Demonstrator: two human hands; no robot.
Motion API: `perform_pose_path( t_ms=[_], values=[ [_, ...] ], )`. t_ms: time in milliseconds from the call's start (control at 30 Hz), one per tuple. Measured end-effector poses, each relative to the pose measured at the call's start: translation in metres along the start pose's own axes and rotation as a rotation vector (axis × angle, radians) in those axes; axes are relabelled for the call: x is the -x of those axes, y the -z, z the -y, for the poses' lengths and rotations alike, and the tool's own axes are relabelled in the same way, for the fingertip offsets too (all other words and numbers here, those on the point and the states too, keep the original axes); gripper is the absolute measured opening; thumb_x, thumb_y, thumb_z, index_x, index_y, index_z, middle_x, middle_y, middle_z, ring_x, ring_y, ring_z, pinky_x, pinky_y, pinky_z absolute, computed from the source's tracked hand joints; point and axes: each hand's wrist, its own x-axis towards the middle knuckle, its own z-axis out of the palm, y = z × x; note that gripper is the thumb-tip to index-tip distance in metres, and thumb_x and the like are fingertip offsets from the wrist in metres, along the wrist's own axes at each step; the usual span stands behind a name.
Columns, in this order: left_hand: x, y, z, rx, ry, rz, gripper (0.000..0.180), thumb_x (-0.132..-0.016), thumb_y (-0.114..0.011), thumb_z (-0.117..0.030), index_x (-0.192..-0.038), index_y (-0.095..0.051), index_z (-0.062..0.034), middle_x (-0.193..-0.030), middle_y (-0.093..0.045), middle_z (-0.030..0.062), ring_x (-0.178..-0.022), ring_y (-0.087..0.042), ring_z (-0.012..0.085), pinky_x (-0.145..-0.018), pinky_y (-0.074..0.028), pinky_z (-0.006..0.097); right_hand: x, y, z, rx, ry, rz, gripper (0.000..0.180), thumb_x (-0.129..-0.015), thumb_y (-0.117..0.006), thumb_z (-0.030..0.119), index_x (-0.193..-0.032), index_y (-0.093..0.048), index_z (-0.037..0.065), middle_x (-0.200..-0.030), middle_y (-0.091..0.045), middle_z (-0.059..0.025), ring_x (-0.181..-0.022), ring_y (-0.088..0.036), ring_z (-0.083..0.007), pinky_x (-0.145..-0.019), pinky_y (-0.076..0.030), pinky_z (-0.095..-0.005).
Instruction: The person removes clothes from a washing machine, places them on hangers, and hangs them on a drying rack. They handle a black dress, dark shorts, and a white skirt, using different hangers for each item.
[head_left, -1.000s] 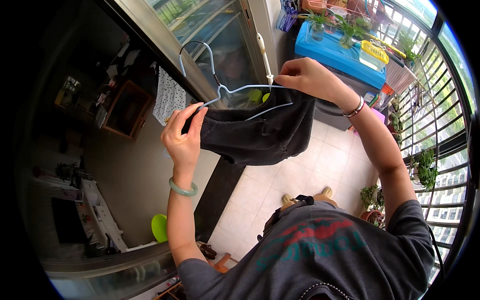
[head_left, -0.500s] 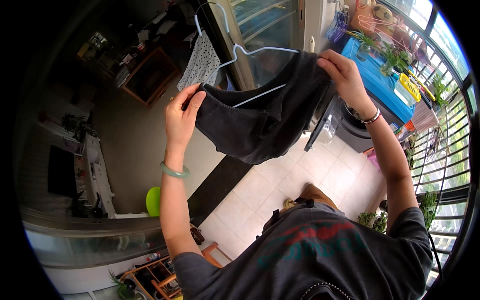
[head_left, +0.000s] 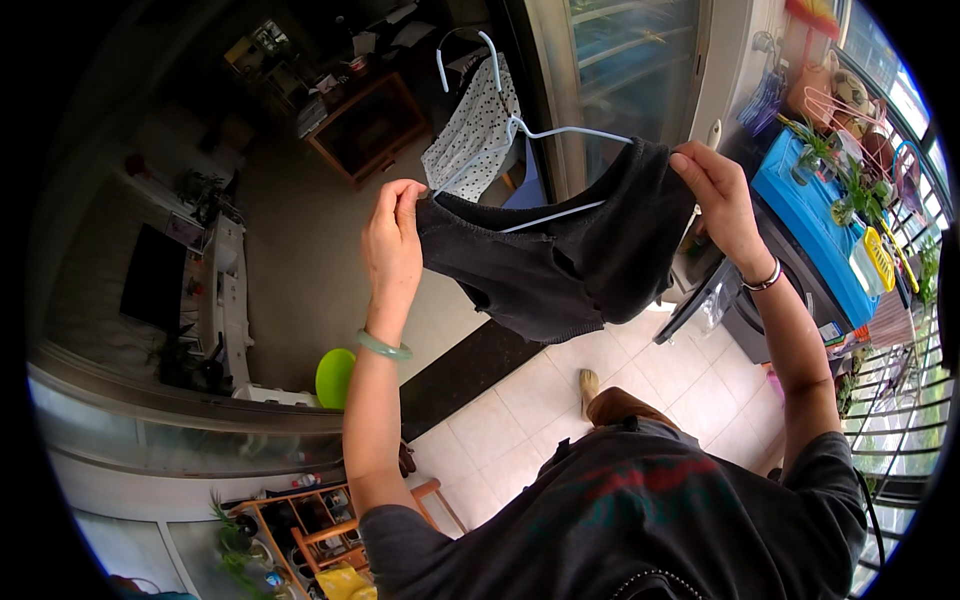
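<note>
Both raised hands [head_left: 395, 235] seemingly pinching garment [head_left: 560, 260]

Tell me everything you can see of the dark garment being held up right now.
The dark garment is charcoal-black, of soft knit-looking fabric, and hangs slack and creased, sagging in the middle. A pale blue wire hanger is threaded into it, the hook above and one bar crossing its front. The left hand pinches its left upper edge and the right hand grips the right upper edge, stretching it in the air above the tiled floor.
</note>
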Motion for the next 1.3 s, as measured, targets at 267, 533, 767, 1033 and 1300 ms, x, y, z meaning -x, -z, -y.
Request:
perform_pose_path(
  t_ms=[267,533,767,1033,1300],
  values=[
    [-0.020,0.012,0.013,-0.224,-0.168,0.051,0.021,-0.083,-0.074,-0.018,-0.087,-0.063,-0.0003,-0.076,-0.058,0.0062,-0.068,-0.056,0.0219,-0.065,-0.045,0.029,-0.078,-0.019,-0.040,-0.170,-0.334,0.128,0.022,-0.097,-0.059,0.025,-0.102,-0.063,0.004,-0.081,-0.059,0.0019,-0.061,-0.047,-0.0022,-0.050,-0.034,-0.0187],
    [-0.051,0.018,0.075,-0.036,0.141,-0.005,0.028,-0.092,-0.065,-0.028,-0.091,-0.065,-0.0001,-0.069,-0.057,0.0046,-0.064,-0.052,0.0140,-0.064,-0.043,0.026,-0.112,-0.062,-0.041,0.100,0.300,0.270,0.029,-0.087,-0.072,0.025,-0.096,-0.061,-0.001,-0.091,-0.058,-0.0060,-0.077,-0.056,-0.0150,-0.066,-0.046,-0.0258],
    [-0.094,0.011,0.098,-0.040,0.224,-0.006,0.021,-0.091,-0.068,-0.022,-0.091,-0.067,-0.0015,-0.075,-0.057,0.0014,-0.064,-0.049,0.0094,-0.061,-0.042,0.024,-0.142,-0.094,-0.064,0.085,0.184,0.116,0.020,-0.092,-0.064,0.015,-0.090,-0.062,-0.005,-0.073,-0.054,-0.0064,-0.064,-0.045,-0.0110,-0.060,-0.041,-0.0269],
    [-0.114,0.005,0.142,-0.245,-0.178,0.169,0.026,-0.071,-0.081,-0.016,-0.089,-0.067,-0.0034,-0.082,-0.062,0.0030,-0.079,-0.057,0.0215,-0.070,-0.046,0.033,-0.171,-0.116,-0.074,-0.065,0.101,0.168,0.020,-0.086,-0.071,0.012,-0.089,-0.060,-0.004,-0.084,-0.055,-0.0071,-0.067,-0.050,-0.0128,-0.061,-0.043,-0.0280],
    [-0.152,-0.015,0.227,-0.160,-0.034,0.190,0.021,-0.073,-0.078,-0.014,-0.090,-0.070,-0.0058,-0.084,-0.065,0.0028,-0.085,-0.057,0.0207,-0.074,-0.046,0.033,-0.193,-0.161,-0.099,0.195,0.256,0.315,0.019,-0.080,-0.072,0.002,-0.090,-0.058,-0.006,-0.086,-0.054,-0.0137,-0.068,-0.055,-0.0271,-0.061,-0.046,-0.0329]
  ],
)
